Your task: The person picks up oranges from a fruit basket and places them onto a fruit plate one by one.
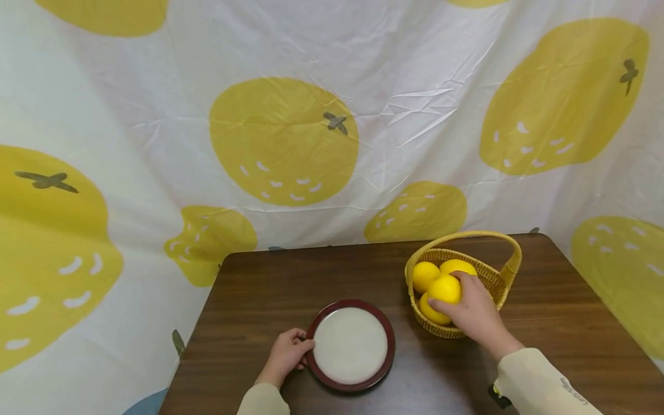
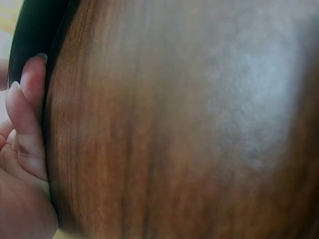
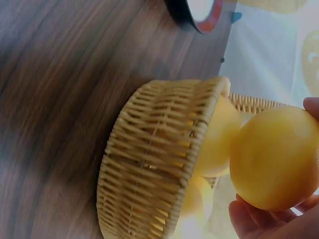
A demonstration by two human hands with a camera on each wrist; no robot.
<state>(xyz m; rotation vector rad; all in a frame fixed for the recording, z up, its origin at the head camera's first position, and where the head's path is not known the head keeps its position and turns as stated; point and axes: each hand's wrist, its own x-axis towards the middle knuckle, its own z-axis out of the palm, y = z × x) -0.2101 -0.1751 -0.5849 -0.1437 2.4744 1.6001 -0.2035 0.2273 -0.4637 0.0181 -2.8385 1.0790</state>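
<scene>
My right hand (image 1: 474, 308) grips a smooth yellow lemon (image 1: 444, 289) between thumb and fingers, at the mouth of a wicker basket (image 1: 441, 330). In the right wrist view the held lemon (image 3: 276, 158) is over the basket rim (image 3: 204, 119), with other lemons (image 3: 219, 137) lower inside. Several lemons (image 1: 425, 276) lie in the basket. My left hand (image 1: 285, 354) pinches the left rim of a round plate (image 1: 350, 346), thumb on top and fingers at its edge. The plate has a white centre and a dark red rim. Left fingers (image 2: 32, 89) touch its dark underside in the left wrist view.
Both things stand on a dark wooden table (image 1: 249, 300), the basket to the right of the plate and farther back. An arched handle (image 1: 477, 234) rises over the basket. Behind the table hangs a white cloth (image 1: 415, 115) printed with large yellow fruit.
</scene>
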